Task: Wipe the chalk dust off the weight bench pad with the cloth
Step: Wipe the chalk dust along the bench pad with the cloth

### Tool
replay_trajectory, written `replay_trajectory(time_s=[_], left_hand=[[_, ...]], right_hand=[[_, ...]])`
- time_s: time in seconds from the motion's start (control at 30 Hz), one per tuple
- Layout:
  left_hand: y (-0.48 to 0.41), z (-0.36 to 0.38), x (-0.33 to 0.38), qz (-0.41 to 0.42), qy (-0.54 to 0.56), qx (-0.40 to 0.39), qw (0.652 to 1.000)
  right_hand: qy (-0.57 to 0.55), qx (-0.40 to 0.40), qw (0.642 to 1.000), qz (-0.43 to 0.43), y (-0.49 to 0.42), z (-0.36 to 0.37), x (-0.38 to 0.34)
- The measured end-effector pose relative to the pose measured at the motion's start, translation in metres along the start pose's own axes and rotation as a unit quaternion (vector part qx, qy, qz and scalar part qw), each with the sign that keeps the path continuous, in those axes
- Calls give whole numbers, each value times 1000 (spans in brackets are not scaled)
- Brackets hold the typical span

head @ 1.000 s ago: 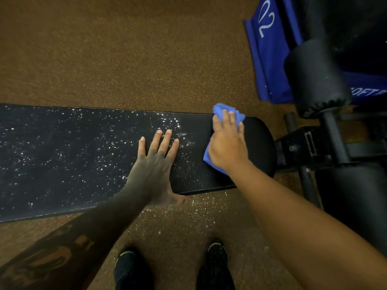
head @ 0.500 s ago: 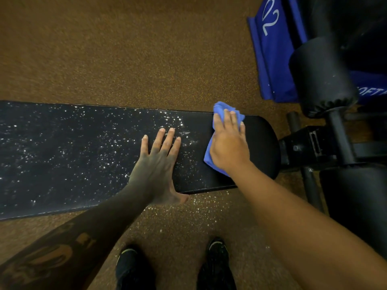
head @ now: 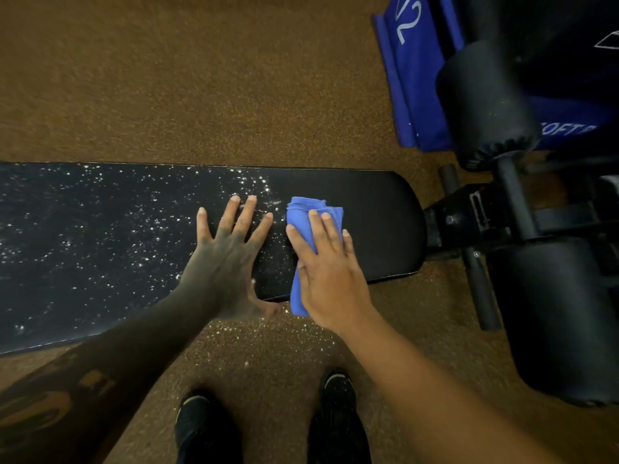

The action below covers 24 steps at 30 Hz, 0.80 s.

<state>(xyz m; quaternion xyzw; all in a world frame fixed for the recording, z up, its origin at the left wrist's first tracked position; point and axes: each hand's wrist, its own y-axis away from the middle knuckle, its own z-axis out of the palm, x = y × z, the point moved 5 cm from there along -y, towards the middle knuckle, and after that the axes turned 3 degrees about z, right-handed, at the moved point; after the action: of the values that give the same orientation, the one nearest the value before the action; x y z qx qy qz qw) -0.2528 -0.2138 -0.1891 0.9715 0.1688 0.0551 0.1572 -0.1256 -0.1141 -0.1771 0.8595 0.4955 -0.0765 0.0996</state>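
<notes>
A long black bench pad [head: 375, 209] runs left to right across the view. White chalk dust [head: 100, 242] speckles its left and middle parts, while the right end looks clean. My right hand [head: 330, 272] presses a folded blue cloth [head: 301, 212] flat on the pad, and the cloth's lower end hangs over the near edge. My left hand [head: 227, 252] lies flat on the pad just left of the cloth, fingers spread, thumb over the near edge.
Black foam rollers [head: 482, 102] and the bench frame [head: 475, 216] stand at the right. A blue mat [head: 412, 78] lies at the top right. Chalk specks dot the brown floor [head: 268, 343] by my two black shoes [head: 335, 416].
My right hand has drawn the cloth toward me and slightly left, from the pad's far edge to its near edge. My left hand has stayed in place.
</notes>
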Motion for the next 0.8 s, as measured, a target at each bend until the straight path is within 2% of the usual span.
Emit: replay_trajectory(time_s=[0.07, 0.13, 0.17, 0.27, 0.3, 0.33, 0.4, 0.43, 0.47, 0.53, 0.57, 0.6, 0.63, 0.73, 0.77, 0.8], left_hand=[[-1, 0, 0, -2, -10, 0, 1000], [-1, 1, -1, -4, -18, 0, 1000], [-1, 1, -1, -5, -20, 1, 1000], [-1, 2, -1, -2, -16, 5, 1000], [0, 2, -1, 0, -13, 8, 1000], [0, 3, -1, 3, -12, 8, 1000], [-1, 3, -2, 4, -16, 4, 1000], [-1, 3, -2, 3, -20, 3, 1000], [-1, 2, -2, 2, -24, 3, 1000], [0, 2, -2, 3, -23, 5, 1000], [0, 2, -2, 4, -20, 5, 1000], [0, 2, -2, 4, -19, 3, 1000], [1, 2, -3, 4, -20, 0, 1000], [1, 3, -6, -1, -21, -2, 1000], [1, 2, -6, -4, -19, -1, 1000], [2, 2, -6, -8, -17, -2, 1000]], right_hand=[[-17, 34, 994, 107, 2, 0, 25], [-48, 65, 968, 238, 12, 0, 34], [-54, 70, 963, 253, 18, 3, 27], [-18, 45, 991, 125, 38, 15, -4], [-12, 46, 993, 105, 41, 17, 0], [-15, 57, 989, 134, 41, 16, 11], [-45, 98, 955, 277, 42, 11, 37], [-55, 106, 940, 320, 42, 9, 38], [-53, 98, 944, 310, 39, 9, 30], [-20, 46, 985, 162, 36, 15, -3], [8, 25, 996, 85, 36, 18, -14], [24, 18, 999, 45, 34, 18, -13], [29, 23, 998, 49, 29, 15, -5], [-4, 70, 976, 206, 12, 4, 26], [-9, 71, 972, 224, 11, 2, 23], [-8, 61, 977, 205, 11, 3, 14]])
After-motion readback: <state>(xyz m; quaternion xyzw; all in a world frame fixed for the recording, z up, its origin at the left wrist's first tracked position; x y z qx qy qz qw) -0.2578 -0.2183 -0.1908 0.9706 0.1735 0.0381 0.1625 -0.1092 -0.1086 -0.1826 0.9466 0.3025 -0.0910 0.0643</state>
